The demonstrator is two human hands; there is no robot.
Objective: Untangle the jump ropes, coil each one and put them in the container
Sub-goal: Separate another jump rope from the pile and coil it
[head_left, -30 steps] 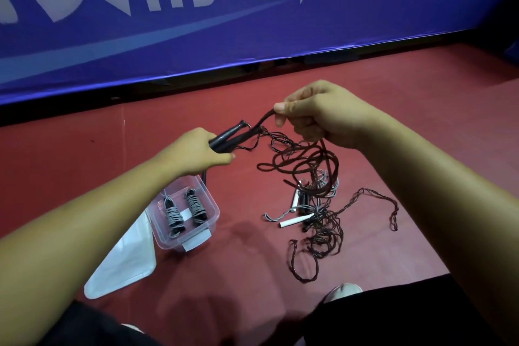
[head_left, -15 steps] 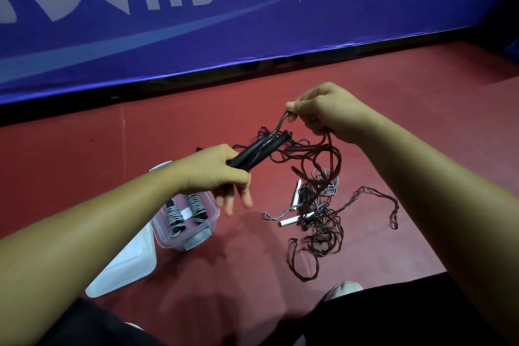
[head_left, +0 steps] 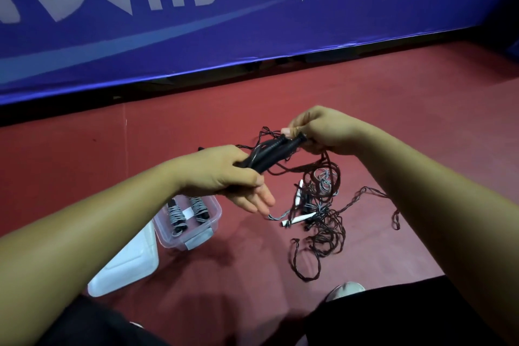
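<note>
I am at the coiling step for the dark rope (head_left: 317,227). My left hand (head_left: 224,174) is closed on the two black handles (head_left: 269,152), with the lower fingers spread; my right hand (head_left: 317,129) pinches their far ends. The rope hangs to the red floor (head_left: 252,275), mixed with a grey rope (head_left: 323,180). I think I must next pull it free before winding. The container (head_left: 213,222) at near left holds two coiled ropes

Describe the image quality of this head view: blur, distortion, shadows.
Head view: wide-angle bend curves the blue banner; banner lettering smeared; forearms near the lens soft; left hand, right hand and black handles fairly sharp; soft shadows beside the container.
</note>
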